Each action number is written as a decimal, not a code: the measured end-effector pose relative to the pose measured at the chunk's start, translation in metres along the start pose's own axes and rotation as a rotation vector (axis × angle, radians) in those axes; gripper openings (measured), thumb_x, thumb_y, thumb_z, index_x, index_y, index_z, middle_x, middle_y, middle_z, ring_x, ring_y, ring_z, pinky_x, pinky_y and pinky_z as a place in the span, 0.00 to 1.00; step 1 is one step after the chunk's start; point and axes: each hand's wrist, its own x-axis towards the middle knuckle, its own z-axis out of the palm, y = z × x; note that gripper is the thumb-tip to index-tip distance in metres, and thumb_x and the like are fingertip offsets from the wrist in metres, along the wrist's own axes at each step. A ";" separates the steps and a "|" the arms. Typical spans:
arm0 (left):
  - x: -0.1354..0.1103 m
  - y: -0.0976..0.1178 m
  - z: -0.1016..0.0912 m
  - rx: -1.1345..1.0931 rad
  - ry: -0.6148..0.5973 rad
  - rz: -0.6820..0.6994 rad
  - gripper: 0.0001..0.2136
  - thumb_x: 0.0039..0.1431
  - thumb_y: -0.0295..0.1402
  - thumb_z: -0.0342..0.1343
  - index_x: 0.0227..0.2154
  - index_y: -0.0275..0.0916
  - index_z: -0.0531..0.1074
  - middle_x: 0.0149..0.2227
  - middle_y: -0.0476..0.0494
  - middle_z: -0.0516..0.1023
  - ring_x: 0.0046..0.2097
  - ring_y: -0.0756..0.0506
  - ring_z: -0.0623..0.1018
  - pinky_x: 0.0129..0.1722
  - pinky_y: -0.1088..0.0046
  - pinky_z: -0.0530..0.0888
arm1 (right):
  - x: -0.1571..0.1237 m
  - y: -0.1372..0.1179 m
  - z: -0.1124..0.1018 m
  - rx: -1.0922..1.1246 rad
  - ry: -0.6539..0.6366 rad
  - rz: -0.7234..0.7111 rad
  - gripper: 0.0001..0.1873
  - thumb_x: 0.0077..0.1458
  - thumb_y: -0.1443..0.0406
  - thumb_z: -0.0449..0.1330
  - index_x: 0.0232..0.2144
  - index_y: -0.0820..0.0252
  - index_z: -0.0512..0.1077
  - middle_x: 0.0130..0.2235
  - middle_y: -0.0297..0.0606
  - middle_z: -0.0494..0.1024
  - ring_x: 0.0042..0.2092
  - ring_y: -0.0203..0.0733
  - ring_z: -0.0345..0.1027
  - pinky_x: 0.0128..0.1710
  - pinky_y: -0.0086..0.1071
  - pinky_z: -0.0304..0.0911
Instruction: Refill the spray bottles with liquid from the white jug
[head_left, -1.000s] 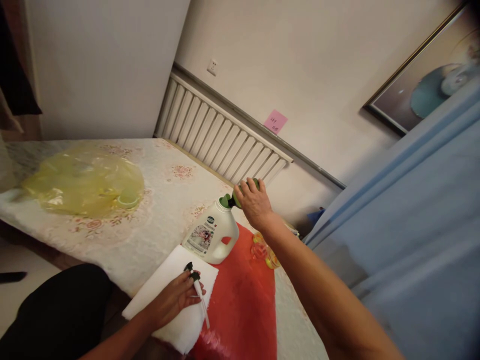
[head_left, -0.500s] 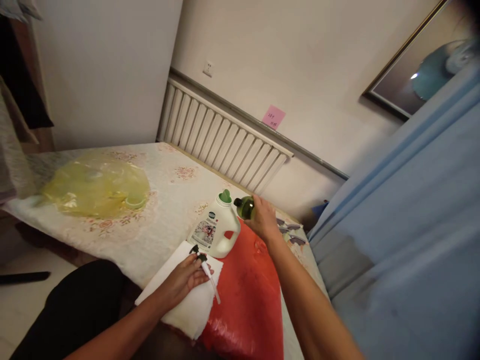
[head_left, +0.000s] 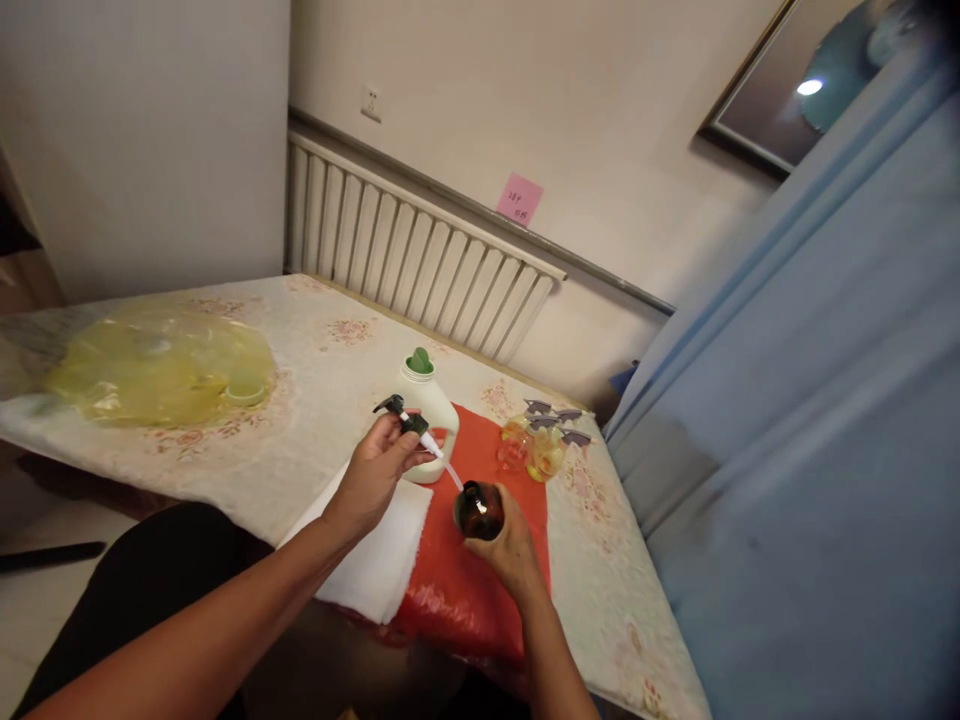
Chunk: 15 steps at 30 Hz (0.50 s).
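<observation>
My left hand (head_left: 379, 465) is closed on a black pump dispenser head (head_left: 412, 424) with a white collar and a clear dip tube (head_left: 454, 474). The tube's lower end is at the mouth of a dark green bottle (head_left: 478, 510); whether it has entered the neck I cannot tell. My right hand (head_left: 511, 540) grips that bottle around its body, over a red plastic sheet (head_left: 450, 580). Behind my left hand stands a white detergent jug (head_left: 429, 395) with a green spout in its uncapped top. Under my left forearm lies a white cloth (head_left: 375, 560).
Several small yellow and pink bottles with dark tops (head_left: 540, 440) stand on the right of the flowered tablecloth (head_left: 349, 330). A yellow plastic bag (head_left: 165, 365) with a pale green cap (head_left: 246, 388) lies left. A radiator (head_left: 412, 250) lines the wall; a blue curtain (head_left: 735, 450) hangs right.
My right hand has brought the bottle away from the jug, down and toward me over the red plastic. My left hand has raised the pump head, its tube now meeting the bottle's mouth. The view has shifted.
</observation>
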 end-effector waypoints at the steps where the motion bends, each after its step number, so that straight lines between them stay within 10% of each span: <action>1: -0.001 -0.002 0.004 0.023 -0.013 0.009 0.19 0.55 0.38 0.64 0.47 0.39 0.67 0.41 0.46 0.76 0.43 0.43 0.80 0.44 0.64 0.77 | -0.005 0.001 0.000 0.011 0.006 0.012 0.46 0.32 0.65 0.70 0.57 0.57 0.65 0.57 0.47 0.73 0.58 0.58 0.67 0.59 0.50 0.61; 15: -0.025 -0.041 0.025 0.303 -0.164 -0.066 0.16 0.51 0.34 0.64 0.44 0.38 0.74 0.45 0.45 0.79 0.45 0.41 0.78 0.47 0.66 0.74 | -0.035 -0.019 -0.005 0.091 0.017 0.036 0.47 0.32 0.64 0.70 0.58 0.54 0.64 0.57 0.45 0.73 0.58 0.57 0.67 0.59 0.50 0.62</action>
